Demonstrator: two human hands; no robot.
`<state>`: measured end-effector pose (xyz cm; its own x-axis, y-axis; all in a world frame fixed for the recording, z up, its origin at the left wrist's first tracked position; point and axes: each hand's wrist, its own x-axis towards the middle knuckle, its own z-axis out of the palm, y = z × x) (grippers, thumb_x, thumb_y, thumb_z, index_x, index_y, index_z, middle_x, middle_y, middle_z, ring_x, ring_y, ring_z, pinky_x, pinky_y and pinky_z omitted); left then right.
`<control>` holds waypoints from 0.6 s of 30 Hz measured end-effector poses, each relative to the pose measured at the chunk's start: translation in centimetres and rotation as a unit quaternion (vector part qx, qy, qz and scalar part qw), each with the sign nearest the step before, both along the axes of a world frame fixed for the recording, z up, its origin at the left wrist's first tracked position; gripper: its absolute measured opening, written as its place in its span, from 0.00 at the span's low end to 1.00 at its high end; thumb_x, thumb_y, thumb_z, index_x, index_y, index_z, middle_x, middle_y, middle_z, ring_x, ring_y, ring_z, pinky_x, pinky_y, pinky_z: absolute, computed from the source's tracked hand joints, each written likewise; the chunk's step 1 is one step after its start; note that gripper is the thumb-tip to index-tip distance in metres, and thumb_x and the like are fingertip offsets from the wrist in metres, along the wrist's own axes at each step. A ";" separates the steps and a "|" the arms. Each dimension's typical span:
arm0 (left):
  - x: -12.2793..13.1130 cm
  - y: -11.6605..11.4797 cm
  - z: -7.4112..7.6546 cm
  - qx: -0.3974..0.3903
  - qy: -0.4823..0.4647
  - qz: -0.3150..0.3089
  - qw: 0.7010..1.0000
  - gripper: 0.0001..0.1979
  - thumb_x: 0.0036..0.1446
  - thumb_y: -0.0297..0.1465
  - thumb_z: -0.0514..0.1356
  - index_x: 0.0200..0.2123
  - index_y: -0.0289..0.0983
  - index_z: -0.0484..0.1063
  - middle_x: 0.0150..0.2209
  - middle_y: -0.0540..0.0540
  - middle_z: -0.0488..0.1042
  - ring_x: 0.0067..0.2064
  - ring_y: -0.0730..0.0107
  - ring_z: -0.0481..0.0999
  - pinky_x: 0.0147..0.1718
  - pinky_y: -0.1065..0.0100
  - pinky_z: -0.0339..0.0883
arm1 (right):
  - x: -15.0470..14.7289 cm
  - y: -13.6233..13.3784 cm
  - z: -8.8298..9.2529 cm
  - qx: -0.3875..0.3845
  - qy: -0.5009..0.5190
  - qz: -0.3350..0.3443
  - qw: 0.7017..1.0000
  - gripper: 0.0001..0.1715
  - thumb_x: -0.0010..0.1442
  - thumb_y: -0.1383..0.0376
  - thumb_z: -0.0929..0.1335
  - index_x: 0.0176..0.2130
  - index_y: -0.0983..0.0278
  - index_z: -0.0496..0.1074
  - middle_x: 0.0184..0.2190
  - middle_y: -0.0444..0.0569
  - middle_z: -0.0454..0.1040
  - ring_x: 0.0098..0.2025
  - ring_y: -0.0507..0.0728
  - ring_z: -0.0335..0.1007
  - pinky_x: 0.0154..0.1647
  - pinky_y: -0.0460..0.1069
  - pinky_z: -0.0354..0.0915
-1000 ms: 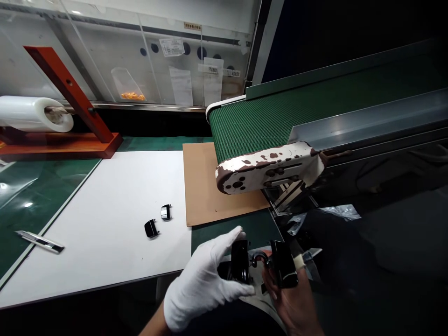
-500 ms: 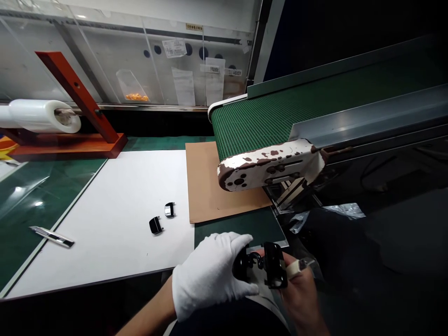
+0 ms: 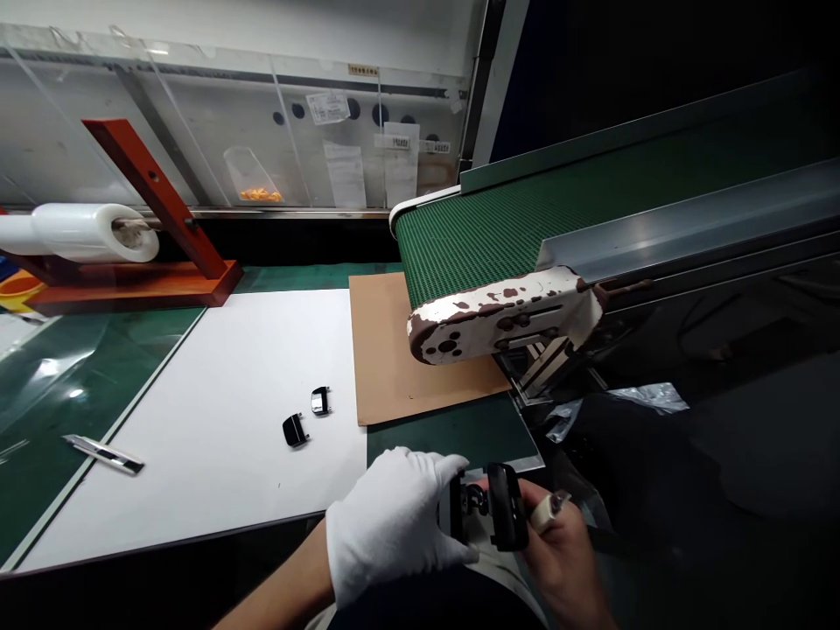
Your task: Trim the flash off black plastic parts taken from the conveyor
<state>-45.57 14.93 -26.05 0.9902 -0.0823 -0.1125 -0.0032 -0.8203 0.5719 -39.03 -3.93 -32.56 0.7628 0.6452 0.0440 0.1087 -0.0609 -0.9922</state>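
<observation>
Since the earlier frames, the two glossy black pieces have been brought closer together in front of the body. The left black part point(image 3: 455, 514) is clasped by the white-gloved left hand point(image 3: 394, 525), whose fingers are curled shut around it. The right black part point(image 3: 505, 518) is gripped by the bare right hand point(image 3: 564, 560), closed on it, with one finger wrapped in tape. A small curved dark link point(image 3: 473, 500) is seen between the parts; whether it is joined to either cannot be told. Both parts are held just off the near edge of the white sheet point(image 3: 216, 420), below the conveyor belt point(image 3: 499, 232). On the sheet a small black clip point(image 3: 295, 430) and a second clip point(image 3: 320, 400) are laid near each other. Orange pieces are held in a clear pouch point(image 3: 253, 179) at the back wall.
</observation>
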 end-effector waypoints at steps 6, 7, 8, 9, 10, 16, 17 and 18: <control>-0.5 -0.3 -0.9 -0.009 -0.016 0.020 1.000 0.11 0.48 0.36 0.65 0.30 0.40 0.66 0.26 0.54 0.74 0.26 0.69 0.74 0.24 0.72 0.59 | -0.1 0.2 0.4 -0.044 0.010 0.027 0.999 0.21 0.58 0.49 0.68 0.30 0.63 0.76 0.20 0.45 0.68 0.23 0.54 0.59 0.29 0.49 0.60; -0.7 -0.4 -1.1 -0.005 -0.023 0.018 1.000 0.11 0.48 0.35 0.65 0.31 0.40 0.66 0.26 0.54 0.74 0.26 0.68 0.74 0.25 0.71 0.59 | -0.1 0.2 0.6 -0.047 0.014 0.029 0.998 0.22 0.58 0.48 0.68 0.29 0.63 0.76 0.19 0.45 0.66 0.23 0.54 0.59 0.29 0.48 0.59; -0.9 -0.6 -1.3 -0.002 -0.032 0.015 0.999 0.11 0.47 0.35 0.65 0.32 0.40 0.66 0.26 0.54 0.75 0.26 0.68 0.74 0.26 0.70 0.59 | -0.2 0.2 0.8 -0.046 0.019 0.031 0.998 0.23 0.58 0.47 0.67 0.28 0.63 0.75 0.19 0.44 0.65 0.24 0.54 0.58 0.28 0.48 0.59; -1.2 -0.7 -1.4 -0.003 -0.048 0.013 0.999 0.11 0.47 0.35 0.65 0.32 0.40 0.67 0.25 0.54 0.74 0.25 0.68 0.73 0.26 0.70 0.60 | -0.3 0.2 1.1 -0.043 0.026 0.036 0.998 0.24 0.58 0.46 0.66 0.27 0.63 0.74 0.20 0.44 0.64 0.24 0.54 0.57 0.28 0.48 0.59; -1.5 -0.9 -1.5 -0.009 -0.068 0.011 0.998 0.11 0.46 0.35 0.65 0.31 0.40 0.67 0.24 0.55 0.74 0.24 0.69 0.72 0.26 0.70 0.61 | -0.4 0.2 1.4 -0.039 0.034 0.043 0.998 0.25 0.58 0.45 0.66 0.27 0.63 0.73 0.20 0.44 0.63 0.25 0.54 0.57 0.28 0.48 0.58; -4.0 -1.2 -3.5 -0.019 -0.192 0.037 0.981 0.16 0.46 0.38 0.68 0.36 0.41 0.68 0.28 0.51 0.77 0.29 0.64 0.77 0.34 0.67 0.70 | -1.6 0.5 1.9 0.008 0.179 0.084 0.980 0.24 0.53 0.46 0.70 0.25 0.64 0.69 0.21 0.42 0.60 0.24 0.51 0.54 0.24 0.46 0.52; -4.5 -1.0 -4.5 -0.019 -0.209 0.028 0.977 0.20 0.47 0.41 0.68 0.41 0.42 0.68 0.32 0.50 0.79 0.32 0.62 0.79 0.36 0.66 0.72 | -1.8 0.7 1.5 0.027 0.216 0.086 0.972 0.23 0.51 0.47 0.72 0.25 0.64 0.69 0.21 0.42 0.62 0.23 0.51 0.55 0.24 0.46 0.53; -5.0 -0.9 -5.6 -0.021 -0.225 0.019 0.974 0.25 0.48 0.43 0.67 0.47 0.42 0.66 0.35 0.48 0.80 0.35 0.60 0.80 0.38 0.66 0.73 | -2.1 0.8 1.1 0.048 0.244 0.083 0.965 0.23 0.50 0.48 0.73 0.25 0.64 0.69 0.21 0.43 0.63 0.23 0.51 0.56 0.24 0.46 0.53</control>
<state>-50.54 14.03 -31.67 0.9412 -0.0397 0.3356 -0.2308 -0.8010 0.5524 -41.10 -3.12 -31.49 0.5934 0.7716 -0.2292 -0.3729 0.0112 -0.9278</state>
